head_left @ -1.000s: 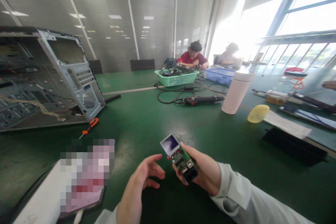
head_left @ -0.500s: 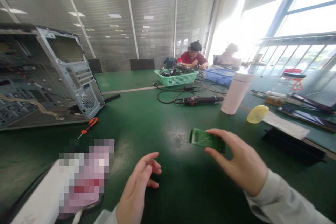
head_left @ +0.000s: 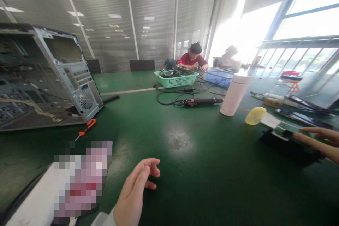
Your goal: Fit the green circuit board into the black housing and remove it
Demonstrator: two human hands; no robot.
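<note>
At the right edge, my right hand (head_left: 323, 141) is partly cut off by the frame. Its fingers pinch a green circuit board (head_left: 287, 126), which is blurred and hard to make out against the things behind it. Directly under the board lies a long black plastic part (head_left: 280, 148); whether the two touch I cannot tell. My left hand (head_left: 137, 187) hovers low over the green table (head_left: 190, 173), fingers loosely curled and apart, with nothing in them.
An opened computer case (head_left: 82, 77) stands at left, with an orange-handled tool (head_left: 90, 123) before it. A pink bottle (head_left: 235, 95), yellow object (head_left: 255, 116), black electric screwdriver (head_left: 201, 102), green basket (head_left: 174, 82) and blue basket (head_left: 218, 77) lie beyond. Two people sit at the back.
My right hand has carried the circuit board from the middle of the table rightward, over the black plastic part. My left hand has stayed nearly still. The view has shifted slightly.
</note>
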